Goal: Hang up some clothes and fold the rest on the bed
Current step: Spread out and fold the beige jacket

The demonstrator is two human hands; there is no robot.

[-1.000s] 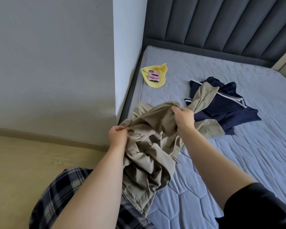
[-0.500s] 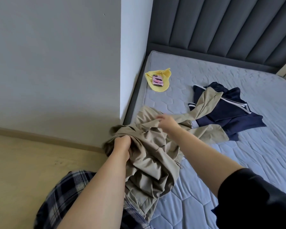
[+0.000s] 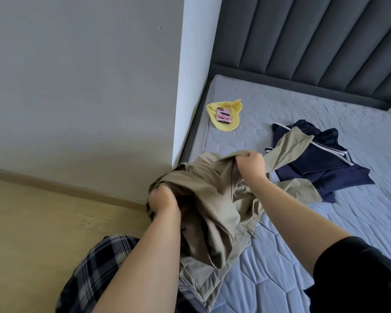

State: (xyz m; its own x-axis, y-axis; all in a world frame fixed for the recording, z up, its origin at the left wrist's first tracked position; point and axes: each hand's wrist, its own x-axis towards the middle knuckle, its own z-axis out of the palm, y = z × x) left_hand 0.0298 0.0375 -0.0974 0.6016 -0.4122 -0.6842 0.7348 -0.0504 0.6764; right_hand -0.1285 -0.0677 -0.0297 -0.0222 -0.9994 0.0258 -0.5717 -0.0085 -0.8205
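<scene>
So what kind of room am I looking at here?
Most likely a bedroom: a pale grey quilted mattress against a dark grey padded headboard, a crumpled navy white-striped garment lying on it, and the left hand and right hand gripping a beige fabric garment.

Matt woven cloth is seen in the khaki garment [image 3: 215, 199]; the mattress [image 3: 325, 222] is quilted fabric, the headboard [image 3: 314, 41] padded upholstery, the floor [image 3: 32, 222] smooth wood.
</scene>
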